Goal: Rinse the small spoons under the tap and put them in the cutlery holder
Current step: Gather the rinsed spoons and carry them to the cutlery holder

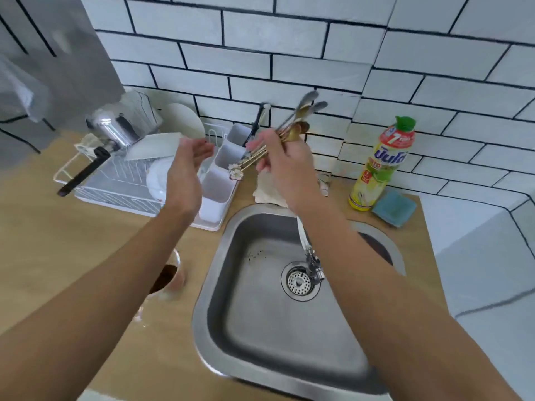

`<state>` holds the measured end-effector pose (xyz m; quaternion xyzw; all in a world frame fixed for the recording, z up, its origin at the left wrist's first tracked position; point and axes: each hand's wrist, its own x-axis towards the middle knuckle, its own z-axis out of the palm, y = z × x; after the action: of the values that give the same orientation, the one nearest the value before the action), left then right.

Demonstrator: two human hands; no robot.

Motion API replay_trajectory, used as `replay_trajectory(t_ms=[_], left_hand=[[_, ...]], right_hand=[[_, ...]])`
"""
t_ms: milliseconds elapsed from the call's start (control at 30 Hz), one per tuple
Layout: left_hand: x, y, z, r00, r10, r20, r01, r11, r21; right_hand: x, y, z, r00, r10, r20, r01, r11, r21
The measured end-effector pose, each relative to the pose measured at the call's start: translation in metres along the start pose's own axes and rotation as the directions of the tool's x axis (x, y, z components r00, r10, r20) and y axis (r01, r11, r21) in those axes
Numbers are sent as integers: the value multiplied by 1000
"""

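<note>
Head view: my right hand (285, 157) is clenching a bundle of small spoons (285, 131), bowls tilted up toward the tiled wall, handles pointing down at the white cutlery holder (215, 188). My left hand (186, 169) is hanging open-palmed just beside it, grasping nothing.

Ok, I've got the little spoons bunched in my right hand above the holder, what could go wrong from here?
1. The spoons are held as a loose fan in the right hand, so one could slip out and land in the sink or on the counter.
2. The cutlery holder has narrow compartments, and the flower-shaped handle ends could catch on a rim.
3. The left hand is open near the holder and might block the drop.
</note>
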<state>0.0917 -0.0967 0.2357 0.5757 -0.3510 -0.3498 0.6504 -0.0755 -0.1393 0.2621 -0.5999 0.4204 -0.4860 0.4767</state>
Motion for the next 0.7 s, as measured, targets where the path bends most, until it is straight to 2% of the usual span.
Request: replay_trajectory(t_ms=[133, 400, 467, 567, 700], left_hand=[[35, -10, -8, 997, -31, 71, 21, 991, 134], [54, -58, -14, 989, -102, 108, 56, 930, 364], [53, -64, -15, 990, -80, 114, 28, 917, 399], [49, -70, -16, 989, 0, 147, -68, 887, 456], [49, -71, -18, 987, 55, 153, -121, 878, 463]], right_hand=[[32, 45, 48, 994, 94, 54, -84, 982, -167], [42, 97, 81, 966, 221, 132, -158, 915, -372], [35, 105, 82, 973, 214, 87, -169, 917, -362], [32, 112, 86, 980, 197, 33, -182, 950, -252], [29, 122, 94, 944, 324, 63, -293, 911, -289]])
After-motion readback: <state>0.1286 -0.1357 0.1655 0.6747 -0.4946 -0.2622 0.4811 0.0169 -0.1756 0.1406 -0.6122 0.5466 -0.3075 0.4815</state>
